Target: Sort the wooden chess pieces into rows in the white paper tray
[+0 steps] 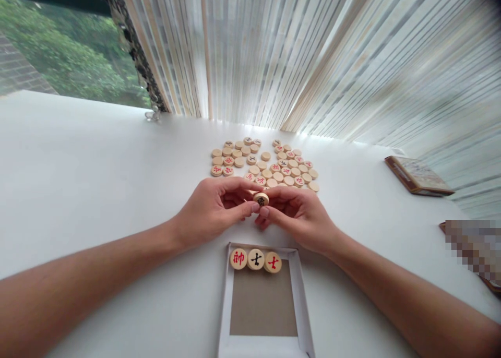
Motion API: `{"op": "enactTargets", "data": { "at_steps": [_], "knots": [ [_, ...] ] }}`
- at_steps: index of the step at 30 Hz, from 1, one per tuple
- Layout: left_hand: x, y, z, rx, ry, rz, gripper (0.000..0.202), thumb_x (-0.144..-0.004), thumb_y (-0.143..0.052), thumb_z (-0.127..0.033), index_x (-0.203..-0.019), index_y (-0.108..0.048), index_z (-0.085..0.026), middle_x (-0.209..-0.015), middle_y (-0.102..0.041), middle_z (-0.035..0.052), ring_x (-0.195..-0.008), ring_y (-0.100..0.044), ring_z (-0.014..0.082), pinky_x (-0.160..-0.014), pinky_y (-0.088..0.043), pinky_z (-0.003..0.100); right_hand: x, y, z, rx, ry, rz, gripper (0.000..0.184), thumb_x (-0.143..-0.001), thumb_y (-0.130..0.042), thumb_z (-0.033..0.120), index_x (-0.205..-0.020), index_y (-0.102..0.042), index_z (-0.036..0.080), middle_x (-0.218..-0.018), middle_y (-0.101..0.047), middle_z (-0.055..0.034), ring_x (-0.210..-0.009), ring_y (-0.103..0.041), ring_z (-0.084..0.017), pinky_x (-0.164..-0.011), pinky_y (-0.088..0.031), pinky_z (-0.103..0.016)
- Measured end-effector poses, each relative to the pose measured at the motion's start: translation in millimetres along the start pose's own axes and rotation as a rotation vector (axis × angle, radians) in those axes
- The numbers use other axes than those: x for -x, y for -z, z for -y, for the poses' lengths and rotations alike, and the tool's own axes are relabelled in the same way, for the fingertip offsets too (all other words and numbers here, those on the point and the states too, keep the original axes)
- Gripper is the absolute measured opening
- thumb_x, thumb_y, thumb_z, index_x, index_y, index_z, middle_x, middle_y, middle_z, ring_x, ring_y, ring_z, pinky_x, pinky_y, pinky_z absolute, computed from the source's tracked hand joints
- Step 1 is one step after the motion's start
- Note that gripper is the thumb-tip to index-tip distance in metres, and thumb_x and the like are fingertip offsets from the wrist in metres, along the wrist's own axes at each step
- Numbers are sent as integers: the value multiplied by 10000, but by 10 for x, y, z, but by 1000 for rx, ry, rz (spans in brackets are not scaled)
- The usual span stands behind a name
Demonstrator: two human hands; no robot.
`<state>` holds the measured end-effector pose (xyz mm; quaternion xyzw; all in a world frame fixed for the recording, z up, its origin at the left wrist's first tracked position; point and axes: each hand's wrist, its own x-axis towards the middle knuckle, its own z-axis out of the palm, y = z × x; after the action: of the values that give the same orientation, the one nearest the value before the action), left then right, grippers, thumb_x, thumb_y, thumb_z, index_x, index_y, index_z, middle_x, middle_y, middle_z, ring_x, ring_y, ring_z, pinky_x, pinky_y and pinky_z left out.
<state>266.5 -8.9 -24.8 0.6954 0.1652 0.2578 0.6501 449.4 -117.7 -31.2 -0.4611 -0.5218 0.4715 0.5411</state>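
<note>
Between my two hands is one round wooden Chinese chess piece [261,199] with a black character on its face. The fingertips of my left hand [219,204] pinch it from the left. From the right, the thumb and fingers of my right hand [299,212] close on the same piece. Just below the hands lies a shallow white box [226,306] with a brown bottom. Three pieces stand in a row along its far end: a red-marked one [238,259], a black-marked one [255,259] and another red-marked one [273,262].
Beyond my hands, many loose chess pieces [278,177] are spread on the white table [117,191], some face up, some blank side up. A brown box [420,175] lies at the right, with another partly blurred object [473,253] nearer. Striped curtains [250,50] hang behind.
</note>
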Motion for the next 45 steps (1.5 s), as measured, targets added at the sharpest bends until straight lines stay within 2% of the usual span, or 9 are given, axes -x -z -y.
{"op": "enactTargets", "data": {
  "at_steps": [5,8,13,20,26,30,36,42,45],
  "knots": [
    [-2,10,-5,-19,-15,-38,339,-869,-820,-181,-1195,-739,-134,-900,-825,55,-814,-788,161,-725,-620,220,43,-28,-51,105,112,-134,368,-835,-893,256,-1153,-711,210,-1027,-748,-58,-763,-730,-157,-635,-654,-271],
    [-2,5,-19,-3,-10,-36,337,-858,-819,-163,-1181,-731,-130,-844,-804,35,-745,-758,136,-681,-602,207,64,-27,-53,176,177,-164,347,-860,-857,198,-1168,-702,237,-1131,-718,-57,-780,-713,-131,-625,-638,-237],
    [-8,2,-28,65,16,-21,338,-850,-831,-162,-1164,-714,-119,-829,-798,27,-721,-741,118,-677,-602,196,65,-16,-67,236,211,-173,268,-887,-824,190,-1136,-732,225,-1062,-730,-47,-772,-721,-138,-631,-641,-248],
    [-10,11,-19,101,21,28,323,-872,-832,-209,-1165,-731,-119,-856,-818,49,-744,-756,131,-697,-614,208,55,-25,-54,179,152,-205,309,-806,-922,299,-1062,-785,194,-862,-784,-44,-653,-725,-153,-572,-629,-253],
    [-11,11,-23,61,31,45,199,-879,-827,-245,-1021,-792,-111,-881,-800,54,-729,-726,117,-668,-599,192,48,-55,8,154,96,-171,243,-832,-899,382,-896,-777,180,-724,-769,-27,-574,-707,-143,-535,-605,-230],
    [-5,6,-19,87,12,59,337,-865,-825,-186,-1188,-753,-119,-822,-781,21,-716,-714,104,-674,-591,180,41,-54,58,113,28,-107,281,-899,-830,435,-858,-744,171,-658,-723,-11,-558,-669,-128,-528,-566,-219],
    [1,-5,-14,48,-41,100,307,-859,-801,-123,-1163,-771,-137,-880,-810,37,-805,-764,132,-709,-597,180,28,-12,100,62,-55,-22,352,-968,-742,470,-798,-698,165,-669,-704,-16,-583,-641,-115,-585,-538,-225],
    [37,-13,-20,-86,-106,136,248,-924,-768,-201,-1166,-774,-147,-947,-831,56,-862,-796,164,-788,-624,218,26,-14,72,100,-118,-7,368,-843,-872,479,-820,-673,170,-662,-668,11,-564,-593,-108,-520,-446,-209],
    [48,-14,-40,-126,-113,164,224,-944,-743,-200,-1162,-775,-155,-980,-831,56,-893,-798,171,-822,-629,231,18,-9,72,142,-117,1,391,-840,-868,500,-777,-657,177,-635,-652,14,-548,-574,-113,-508,-418,-218]
  ]
}}
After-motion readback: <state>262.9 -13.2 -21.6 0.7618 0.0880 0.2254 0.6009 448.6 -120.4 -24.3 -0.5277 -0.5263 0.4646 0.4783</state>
